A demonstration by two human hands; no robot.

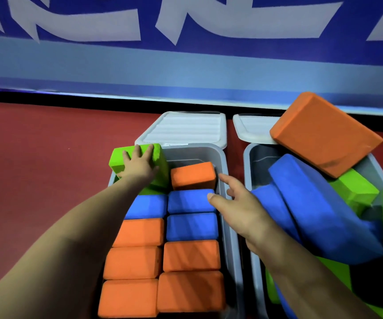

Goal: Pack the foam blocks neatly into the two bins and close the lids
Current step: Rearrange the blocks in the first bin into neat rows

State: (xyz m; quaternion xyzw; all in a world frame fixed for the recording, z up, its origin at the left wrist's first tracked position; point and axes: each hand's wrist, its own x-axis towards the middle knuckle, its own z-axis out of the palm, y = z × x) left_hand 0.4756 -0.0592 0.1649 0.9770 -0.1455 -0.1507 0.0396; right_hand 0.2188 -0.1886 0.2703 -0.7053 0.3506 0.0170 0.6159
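Left hand [137, 165] grip flat on green block [140, 164] | right hand [236, 203] released | right bin [252, 171] heaped

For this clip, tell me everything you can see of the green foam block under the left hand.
The green foam block is a bright lime rectangular brick with a grainy, matte foam surface and slightly rounded edges. It sits tilted at the far left corner of the left bin, riding higher than the packed rows and jutting over the rim, not yet seated. The left hand rests on top with fingers spread flat. Its right side stands close beside an orange block; contact there is unclear.
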